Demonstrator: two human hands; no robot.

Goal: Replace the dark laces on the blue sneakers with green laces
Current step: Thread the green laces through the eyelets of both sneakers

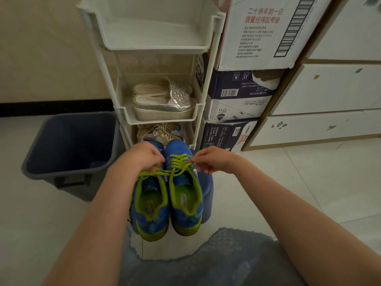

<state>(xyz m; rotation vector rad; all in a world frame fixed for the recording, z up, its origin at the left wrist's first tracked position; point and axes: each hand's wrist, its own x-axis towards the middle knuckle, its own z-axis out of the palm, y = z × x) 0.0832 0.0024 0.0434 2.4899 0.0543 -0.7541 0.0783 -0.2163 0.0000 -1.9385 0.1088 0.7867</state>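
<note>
**Now both hands pinch the green lace over the right sneaker**

Your left hand (pixel 147 155) and right hand (pixel 210 159) are out in front of you. Between and just below them the blue sneakers (pixel 169 203) stand side by side, heels near you and toes pointing far, toward the rack (pixel 208 83).

The right sneaker (pixel 186 195) carries the green lace (pixel 179 162), crossed through its eyelets in several rows. One strand runs left from the top rows across the mouth of the left sneaker (pixel 151 205). Your left hand is closed on that strand, fingers curled and pinching it over the left shoe's tongue. Your right hand sits just right of the laced rows, fingertips drawn together on the other strand at the shoe's right edge. That hand is narrow too, not spread.

Your left hand hides the front of the left sneaker, so you cannot tell how far it is laced.

Both sneakers rest on a blue object (pixel 208 195) that shows at their right side; what it is cannot be made out. To the left stands a dark bin (pixel 70 149) on the pale floor (pixel 278 182). On the rack's middle shelf lie silver sandals (pixel 165 100). Right of the rack are stacked cardboard boxes (pixel 247 34), then white drawers (pixel 329 89).
</note>
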